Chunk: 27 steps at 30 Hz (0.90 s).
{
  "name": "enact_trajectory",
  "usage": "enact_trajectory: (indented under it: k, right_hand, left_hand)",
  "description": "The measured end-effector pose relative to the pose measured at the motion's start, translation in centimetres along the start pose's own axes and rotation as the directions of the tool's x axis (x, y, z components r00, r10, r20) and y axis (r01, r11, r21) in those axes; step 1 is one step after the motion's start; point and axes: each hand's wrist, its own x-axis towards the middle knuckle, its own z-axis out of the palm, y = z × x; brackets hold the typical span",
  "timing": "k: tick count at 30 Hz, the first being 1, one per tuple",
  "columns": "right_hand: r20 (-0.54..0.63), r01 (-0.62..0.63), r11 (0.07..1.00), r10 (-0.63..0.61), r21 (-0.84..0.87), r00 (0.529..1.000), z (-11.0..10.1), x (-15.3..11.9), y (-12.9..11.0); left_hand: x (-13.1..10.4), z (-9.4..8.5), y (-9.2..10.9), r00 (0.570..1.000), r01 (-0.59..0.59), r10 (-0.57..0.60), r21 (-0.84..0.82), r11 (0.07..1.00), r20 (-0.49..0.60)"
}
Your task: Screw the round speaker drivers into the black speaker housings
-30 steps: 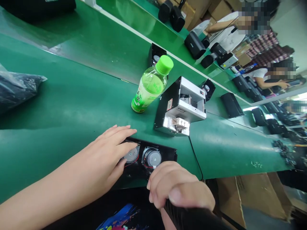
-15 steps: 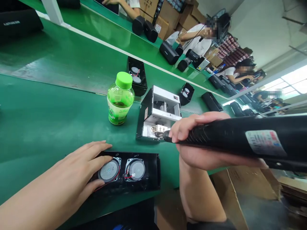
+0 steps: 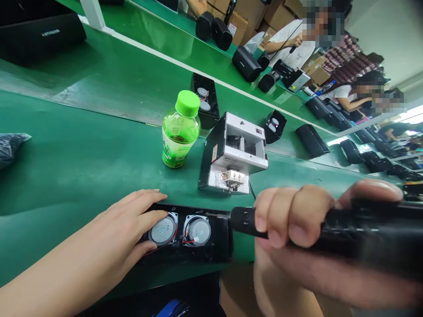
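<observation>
A green-capped drink bottle (image 3: 180, 132) stands upright, a dark-looking plastic bag (image 3: 10, 149) lies at the left edge, and cardboard boxes (image 3: 253, 16) are piled near a person (image 3: 297, 53) in white.

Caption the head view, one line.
Left hand on a black speaker panel, right hand gripping a black tool, green-capped bottle beyond.

Workers are sitting along green benches (image 3: 99, 149) lined with black speaker housings (image 3: 246, 64), cardboard boxes (image 3: 287, 13) piling behind: a factory assembly floor.

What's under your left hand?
Under the left hand is one end of a black case, with a round grey speaker partly showing. The hand hides the rest of that end.
</observation>
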Motion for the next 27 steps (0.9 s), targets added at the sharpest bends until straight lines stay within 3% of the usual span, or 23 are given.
enact_trajectory:
  k: [5,10,21,27]
  right_hand:
    - [0.127,-0.079,0.997,0.076,0.019,0.989,3.6,1.5,2.5]
    - [0.087,-0.017,0.949,-0.011,0.316,0.996,6.1,0.2,5.2]
    - [0.158,-0.055,0.959,0.01,0.276,0.987,6.2,-0.4,5.5]
    - [0.114,0.006,0.962,-0.038,0.272,0.993,6.4,-0.5,5.4]
  left_hand:
    - [1.1,-0.9,0.4,0.999,-0.032,0.032,-0.032,0.999,-0.003]
    - [1.7,-1.7,0.9,0.999,-0.009,0.015,-0.104,0.995,0.052]
    - [1.4,-1.6,1.3,0.998,0.008,-0.001,-0.099,0.995,0.063]
    - [1.5,-1.6,1.4,1.0,-0.007,0.009,-0.088,0.996,0.026]
